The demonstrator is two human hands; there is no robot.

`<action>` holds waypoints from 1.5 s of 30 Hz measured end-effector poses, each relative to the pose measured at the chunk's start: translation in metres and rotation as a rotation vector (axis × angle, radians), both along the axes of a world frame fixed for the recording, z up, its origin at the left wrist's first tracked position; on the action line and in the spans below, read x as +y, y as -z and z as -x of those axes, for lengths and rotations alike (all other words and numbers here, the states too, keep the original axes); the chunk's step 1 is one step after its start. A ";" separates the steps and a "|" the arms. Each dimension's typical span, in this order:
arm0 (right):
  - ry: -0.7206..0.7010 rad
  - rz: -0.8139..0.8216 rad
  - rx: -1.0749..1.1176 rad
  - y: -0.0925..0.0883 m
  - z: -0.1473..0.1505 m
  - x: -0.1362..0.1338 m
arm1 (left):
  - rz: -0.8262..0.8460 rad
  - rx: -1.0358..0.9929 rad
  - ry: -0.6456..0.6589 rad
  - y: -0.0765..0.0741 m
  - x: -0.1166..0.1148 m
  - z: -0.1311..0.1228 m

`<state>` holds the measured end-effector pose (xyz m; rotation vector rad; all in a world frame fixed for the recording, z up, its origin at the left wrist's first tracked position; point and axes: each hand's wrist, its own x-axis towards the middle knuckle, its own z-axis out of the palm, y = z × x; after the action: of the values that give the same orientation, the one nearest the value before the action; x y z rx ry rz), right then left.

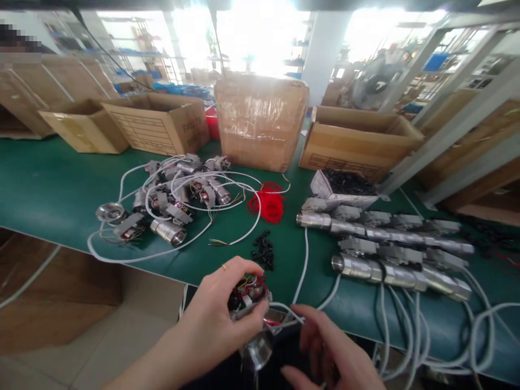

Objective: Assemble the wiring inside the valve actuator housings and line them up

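Note:
Near the front edge of the green table, my left hand [227, 309] grips a metal valve assembly [259, 349] by its upper part, where red, yellow and black wires show. The shiny metal body hangs below the fingers. My right hand [329, 346] is just to the right, its thumb and fingers apart, with the index fingertip beside a white cable [284, 306] that runs from the assembly. Small black parts [264, 250] lie in a pile beyond my left hand. Behind them is a bundle of red rings or wire [268, 203].
Loose valve assemblies [168, 230] with white cables lie on the left of the green table [49, 179]. Two rows of joined assemblies [385, 273] lie at right. A white box [345, 187] holds black parts. Cardboard boxes [262, 122] and a grey metal frame stand behind.

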<state>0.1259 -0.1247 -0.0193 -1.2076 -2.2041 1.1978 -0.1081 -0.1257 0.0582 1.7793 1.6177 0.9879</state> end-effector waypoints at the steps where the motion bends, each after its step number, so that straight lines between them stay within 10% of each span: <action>1: 0.056 -0.140 0.035 0.000 0.012 -0.001 | -0.063 0.035 -0.022 0.004 0.002 -0.004; 9: 0.377 -0.705 0.186 0.011 0.086 0.004 | -0.291 0.250 -0.232 0.029 0.011 -0.026; 18: 0.245 -0.242 0.320 0.003 0.046 0.045 | -0.065 0.030 0.121 0.046 0.003 -0.006; 35: 0.214 -0.267 0.353 -0.005 0.038 0.046 | -0.485 0.013 0.000 0.052 0.002 -0.014; 45: 0.168 -0.210 0.396 -0.007 0.034 0.049 | -0.512 0.267 0.437 0.052 0.013 0.013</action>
<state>0.0921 -0.0755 -0.0124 -0.9532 -1.8436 1.0074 -0.1209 -0.1122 0.0062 2.5636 1.0821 1.0408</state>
